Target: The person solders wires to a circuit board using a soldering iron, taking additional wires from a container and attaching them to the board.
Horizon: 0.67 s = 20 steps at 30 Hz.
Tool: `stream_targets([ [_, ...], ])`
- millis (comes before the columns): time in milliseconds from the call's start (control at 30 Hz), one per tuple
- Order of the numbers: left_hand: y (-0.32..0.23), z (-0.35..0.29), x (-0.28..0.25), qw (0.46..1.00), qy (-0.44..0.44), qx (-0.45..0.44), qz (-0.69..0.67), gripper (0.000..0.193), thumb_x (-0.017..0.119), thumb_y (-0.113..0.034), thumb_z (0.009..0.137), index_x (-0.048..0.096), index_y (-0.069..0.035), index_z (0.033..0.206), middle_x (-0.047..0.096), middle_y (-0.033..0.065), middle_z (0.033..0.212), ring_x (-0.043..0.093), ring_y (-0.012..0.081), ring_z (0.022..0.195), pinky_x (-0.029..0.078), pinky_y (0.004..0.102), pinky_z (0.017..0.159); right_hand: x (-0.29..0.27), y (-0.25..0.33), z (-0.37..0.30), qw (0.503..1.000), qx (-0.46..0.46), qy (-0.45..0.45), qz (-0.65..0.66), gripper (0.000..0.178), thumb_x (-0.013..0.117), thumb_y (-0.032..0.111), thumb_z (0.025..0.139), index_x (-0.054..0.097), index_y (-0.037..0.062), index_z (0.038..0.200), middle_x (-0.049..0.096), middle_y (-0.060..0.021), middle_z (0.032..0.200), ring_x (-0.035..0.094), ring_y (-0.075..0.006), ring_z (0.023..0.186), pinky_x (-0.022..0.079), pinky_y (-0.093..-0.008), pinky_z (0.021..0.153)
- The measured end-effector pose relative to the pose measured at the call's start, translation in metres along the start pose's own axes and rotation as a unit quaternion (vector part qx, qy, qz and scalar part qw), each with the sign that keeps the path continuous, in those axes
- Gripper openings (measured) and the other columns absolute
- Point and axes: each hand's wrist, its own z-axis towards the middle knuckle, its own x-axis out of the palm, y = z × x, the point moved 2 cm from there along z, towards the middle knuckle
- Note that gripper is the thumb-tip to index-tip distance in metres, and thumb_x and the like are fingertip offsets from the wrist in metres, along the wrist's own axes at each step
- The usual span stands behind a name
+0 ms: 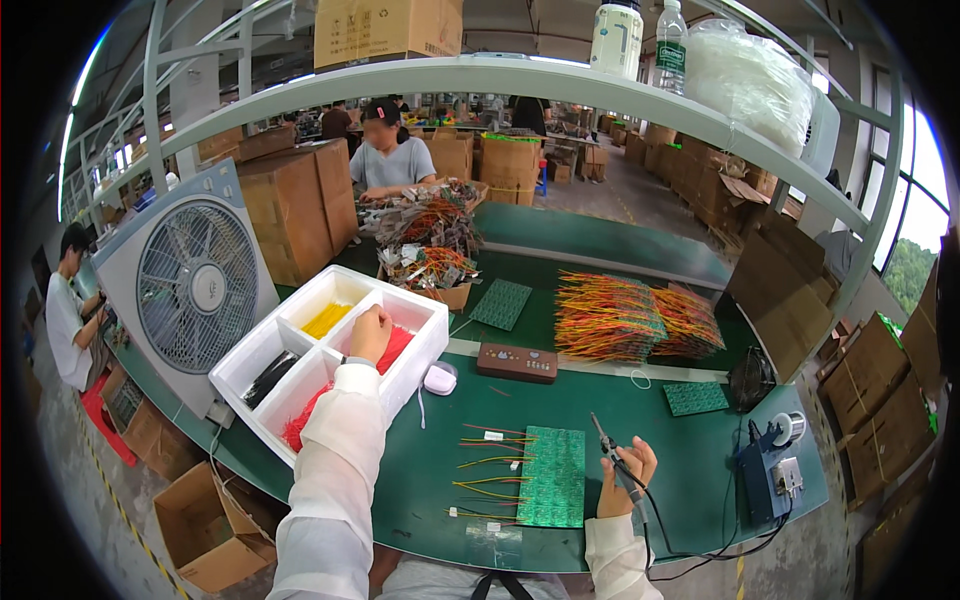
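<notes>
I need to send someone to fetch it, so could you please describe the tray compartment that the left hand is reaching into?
Start at the big box fan on the left of the green table; the white foam tray sits right beside it. The left hand dips into the compartment of red wires, nearest the table's middle; its neighbours hold yellow and black wires.

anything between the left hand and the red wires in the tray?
Nothing visible. The left hand is already down in the white foam tray, on the red wires. The right hand holds a soldering iron beside the green circuit board.
</notes>
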Motion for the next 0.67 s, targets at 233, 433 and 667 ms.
stream_targets([
  [233, -0.056, -0.001, -0.029, 0.981, -0.084, 0.089, -0.147, 0.005, 0.053, -0.004, 0.077, 0.053, 0.000, 0.080, 0.058, 0.0119, 0.071, 0.057, 0.0206, 0.064, 0.045, 0.0294, 0.061, 0.000, 0.005, 0.005, 0.988, -0.086, 0.011, -0.129, 0.023, 0.067, 0.021, 0.072, 0.056, 0.0061, 0.086, 0.044, -0.0112, 0.114, 0.046, -0.0271, 0.099, 0.039, -0.0362, 0.077],
  [433, -0.227, -0.101, -0.009, 0.919, 0.165, 0.157, -0.322, 0.011, 0.053, -0.008, 0.080, 0.054, -0.002, 0.089, 0.056, 0.0062, 0.077, 0.055, 0.0123, 0.071, 0.045, 0.0254, 0.064, -0.002, 0.004, 0.003, 0.986, -0.083, 0.009, -0.142, 0.022, 0.068, 0.020, 0.069, 0.059, 0.0064, 0.083, 0.048, -0.0103, 0.110, 0.045, -0.0265, 0.099, 0.038, -0.0354, 0.076],
  [667, -0.304, -0.203, 0.060, 0.922, 0.202, 0.250, -0.214, 0.009, 0.046, -0.010, 0.080, 0.043, -0.003, 0.086, 0.053, 0.0121, 0.077, 0.052, 0.0286, 0.070, 0.042, 0.0385, 0.062, -0.021, -0.045, -0.027, 0.994, 0.051, -0.036, 0.092, 0.027, 0.065, 0.021, 0.071, 0.056, 0.0080, 0.092, 0.044, -0.0096, 0.121, 0.043, -0.0321, 0.108, 0.035, -0.0355, 0.088],
])
